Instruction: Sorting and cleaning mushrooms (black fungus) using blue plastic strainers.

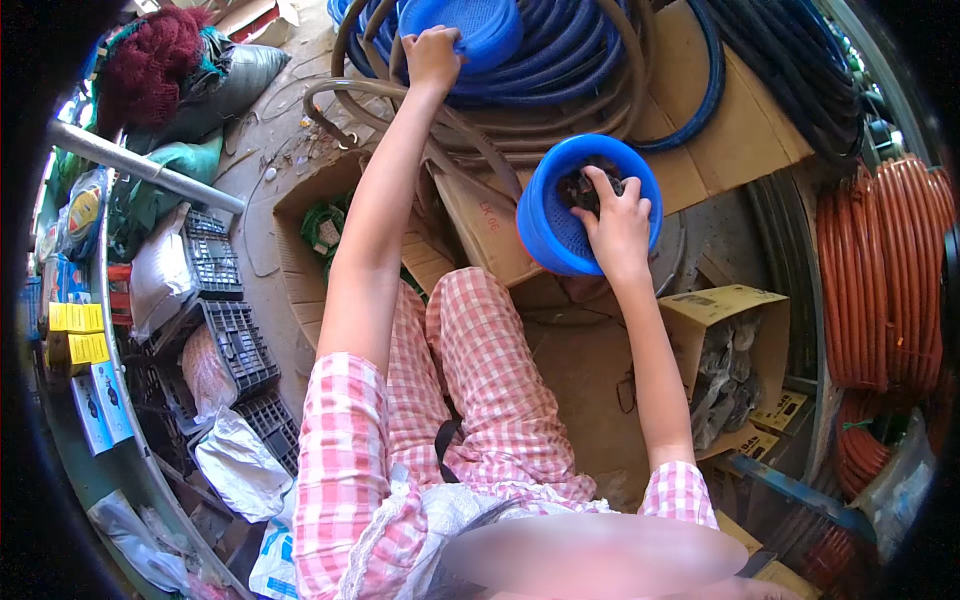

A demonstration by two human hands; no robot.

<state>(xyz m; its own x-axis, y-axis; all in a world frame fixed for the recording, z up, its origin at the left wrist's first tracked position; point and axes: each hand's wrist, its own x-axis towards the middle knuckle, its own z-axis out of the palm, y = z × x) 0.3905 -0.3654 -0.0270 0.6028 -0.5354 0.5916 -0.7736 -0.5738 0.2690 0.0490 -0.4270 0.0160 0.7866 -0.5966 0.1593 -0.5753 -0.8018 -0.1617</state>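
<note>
At the top of the view my left hand (435,60) grips the rim of a shallow blue plastic basket (480,26), which rests over coiled blue hose. A deeper blue plastic basket (551,225) with perforated walls stands nearer, tilted so its inside shows. My right hand (619,225) reaches into it, fingers curled around some dark pieces (581,187). What these pieces are is too unclear to tell, and the fingers partly hide them. A bit of red shows under the deeper basket's lower left edge.
Blue hose (555,82) and brown hose (487,142) lie coiled ahead. An open cardboard box (296,247) sits left of my knees; another carton (720,307) holds plastic bags at right. Orange hose coils (885,277) stand far right. Black crates (232,345) and a metal pole (150,166) are left.
</note>
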